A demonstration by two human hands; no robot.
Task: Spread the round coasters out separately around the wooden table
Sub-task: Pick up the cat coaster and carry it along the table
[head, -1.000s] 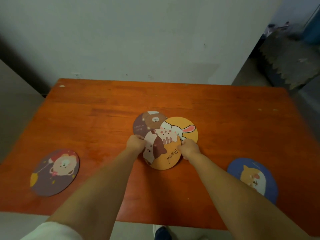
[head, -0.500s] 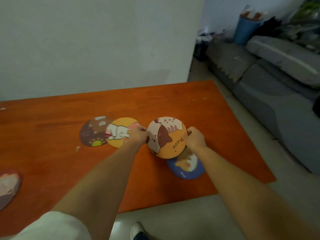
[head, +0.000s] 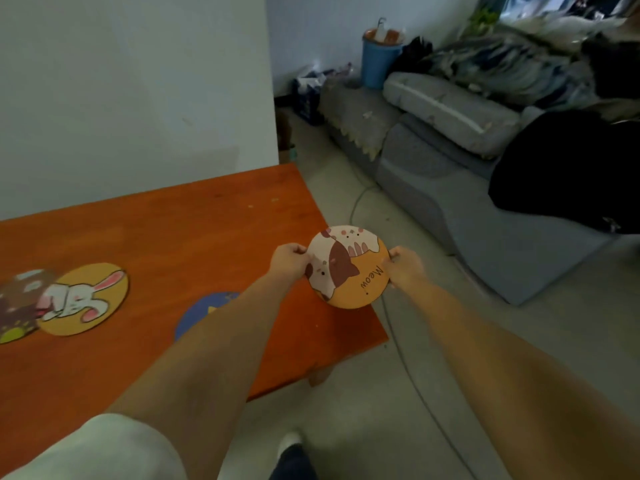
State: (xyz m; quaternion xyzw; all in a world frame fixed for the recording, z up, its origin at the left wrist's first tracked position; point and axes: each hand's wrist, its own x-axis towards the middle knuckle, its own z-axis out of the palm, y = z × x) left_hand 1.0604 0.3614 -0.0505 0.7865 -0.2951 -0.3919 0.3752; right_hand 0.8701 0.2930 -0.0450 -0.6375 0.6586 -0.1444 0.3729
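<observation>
We hold a round orange coaster with a brown and white cat and the word "Meow" (head: 348, 267) between our two hands. Our left hand (head: 290, 260) pinches its left edge, and the grip there is closed tight on the coaster. Our right hand (head: 403, 266) pinches its right edge, with the grip closed on it too. The coaster is up in the air, tilted so its picture faces us, and it hangs over the right end of the orange wooden surface (head: 194, 230), partly past the edge and above the grey floor (head: 363, 403). On the surface, to the left, lies a round yellow coaster with a white rabbit (head: 81, 299). It lies partly over a round brown coaster (head: 14, 306) at the left edge of the view. Nearer to us lies a round blue coaster (head: 204, 311), and our left arm covers most of it. The blue one sits apart from the rabbit one. Past the surface, on the right, stands a grey sofa (head: 485, 216) with a black cloth (head: 568, 168) on it. A blue bucket (head: 379, 60) stands far back by the white wall (head: 138, 91).
</observation>
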